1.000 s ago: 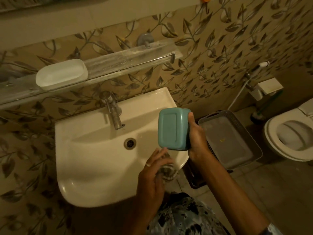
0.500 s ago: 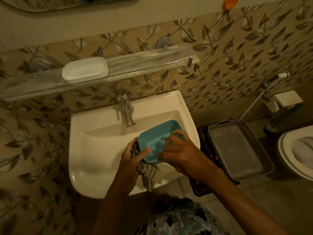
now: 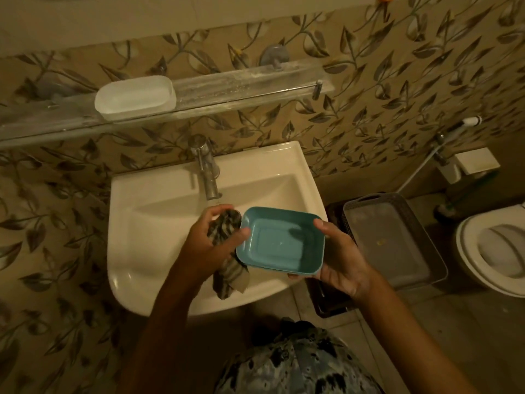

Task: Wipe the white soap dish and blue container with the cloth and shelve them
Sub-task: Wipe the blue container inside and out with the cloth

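Resting in the right hand, the blue container touches the left hand.

a glass shelf runs along the leaf-patterned wall above the sink. 1 thing sits on it: the white soap dish, open side up, left of the middle. the rest of the shelf shows pale streaks.

My left hand is curled closed at mid-frame. My right hand cups upward beside it, thumb raised.
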